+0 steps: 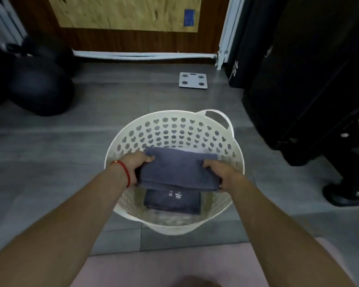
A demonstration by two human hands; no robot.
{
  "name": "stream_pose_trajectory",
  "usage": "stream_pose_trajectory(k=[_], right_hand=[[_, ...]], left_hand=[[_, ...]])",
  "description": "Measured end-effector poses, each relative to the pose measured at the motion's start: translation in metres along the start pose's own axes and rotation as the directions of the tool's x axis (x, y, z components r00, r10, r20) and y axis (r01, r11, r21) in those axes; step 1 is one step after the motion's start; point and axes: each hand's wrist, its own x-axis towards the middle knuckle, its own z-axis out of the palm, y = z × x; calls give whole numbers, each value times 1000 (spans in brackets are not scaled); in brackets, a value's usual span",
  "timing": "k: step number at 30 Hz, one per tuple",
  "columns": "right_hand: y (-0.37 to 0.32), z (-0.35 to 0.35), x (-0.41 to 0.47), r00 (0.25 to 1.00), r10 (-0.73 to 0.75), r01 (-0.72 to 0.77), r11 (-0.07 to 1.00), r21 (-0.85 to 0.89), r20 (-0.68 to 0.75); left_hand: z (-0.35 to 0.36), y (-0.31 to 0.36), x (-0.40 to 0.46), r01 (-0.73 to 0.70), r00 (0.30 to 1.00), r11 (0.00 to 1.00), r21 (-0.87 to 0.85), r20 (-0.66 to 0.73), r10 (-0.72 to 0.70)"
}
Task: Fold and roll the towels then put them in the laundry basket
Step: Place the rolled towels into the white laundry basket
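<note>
Head view shows a folded grey-blue terry towel (pixel 179 168) held over the round white plastic laundry basket with heart-shaped holes (pixel 170 129), left hand (pixel 136 164) and right hand (pixel 220 169) each curled round one end. One darker folded towel with white lettering (pixel 172 198) already lies inside; the held one looks folded, not rolled, with lowering left.

Home room: bathroom scale (pixel 193 80), exercise ball (pixel 39 88).

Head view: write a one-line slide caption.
Both hands hold a folded grey towel over the laundry basket.
</note>
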Motion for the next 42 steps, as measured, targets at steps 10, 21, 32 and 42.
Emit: stream_pose_trajectory(k=[10,21,32,42], right_hand=[[48,47,100,945,207,-200,978,53,-255],[48,83,75,922,-354,63,540,-840,-158],[71,79,86,947,-139,314,198,-929,290],[70,68,90,919,-250,354,184,-917,304]], left_hand=[[24,-40,122,274,957,961,31,-104,-269],[30,-66,143,-184,708,366,912,-135,693],[31,-70,141,-371,921,-295,881,390,6],[33,-67,132,-346,917,-188,919,373,138]])
